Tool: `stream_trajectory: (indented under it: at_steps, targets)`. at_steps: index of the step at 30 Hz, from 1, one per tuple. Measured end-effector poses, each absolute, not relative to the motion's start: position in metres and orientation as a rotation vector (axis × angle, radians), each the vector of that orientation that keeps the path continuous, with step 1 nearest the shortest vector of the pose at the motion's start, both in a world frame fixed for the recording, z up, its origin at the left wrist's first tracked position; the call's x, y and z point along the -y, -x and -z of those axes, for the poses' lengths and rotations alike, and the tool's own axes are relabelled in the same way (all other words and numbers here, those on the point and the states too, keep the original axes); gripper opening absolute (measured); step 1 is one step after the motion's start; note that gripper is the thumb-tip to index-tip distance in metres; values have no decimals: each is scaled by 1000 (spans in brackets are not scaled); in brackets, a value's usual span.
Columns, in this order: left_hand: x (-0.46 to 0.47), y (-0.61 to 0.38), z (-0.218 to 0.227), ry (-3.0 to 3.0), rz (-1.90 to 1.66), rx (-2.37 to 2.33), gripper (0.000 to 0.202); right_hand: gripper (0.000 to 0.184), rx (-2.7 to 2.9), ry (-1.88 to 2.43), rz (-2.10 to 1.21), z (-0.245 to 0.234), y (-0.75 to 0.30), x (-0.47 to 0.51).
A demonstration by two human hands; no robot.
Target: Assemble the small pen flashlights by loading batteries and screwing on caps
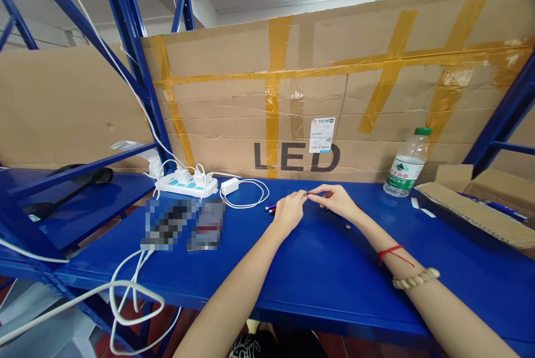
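Over the middle of the blue shelf top, my left hand and my right hand meet at their fingertips. A tiny dark piece shows between them, too small to name. Both hands have their fingers closed in a pinch around it. Pen-like parts, blue and red, lie on the shelf beside my left hand and are partly hidden by it. A small brass-coloured bit rests below my right hand. Other small dark parts under the right palm are mostly covered.
On the left are a white power strip, a charger with cable and two blurred flat items. A water bottle and an open carton with blue pens stand right. Cardboard walls the back.
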State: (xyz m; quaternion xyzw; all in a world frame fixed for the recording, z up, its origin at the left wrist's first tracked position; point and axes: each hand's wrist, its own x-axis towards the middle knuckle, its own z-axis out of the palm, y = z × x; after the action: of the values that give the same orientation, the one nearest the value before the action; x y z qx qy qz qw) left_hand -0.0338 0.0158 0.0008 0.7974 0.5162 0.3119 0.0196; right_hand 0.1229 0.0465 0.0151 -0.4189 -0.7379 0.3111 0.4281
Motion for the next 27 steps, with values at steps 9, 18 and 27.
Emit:
stream_trajectory:
  at_steps: [9,18,27]
  targets:
    - [-24,35,4,-2530,-961,-1383,22,38,1716,1219,-1045,-22,-127,-41]
    - [-23,33,7,-2677,-870,-1371,22,43,1656,1264,-1114,-24,-128,-38]
    - [-19,34,5,-2737,-871,-1389,25,42,1773,1258,-1091,-16,-130,-43]
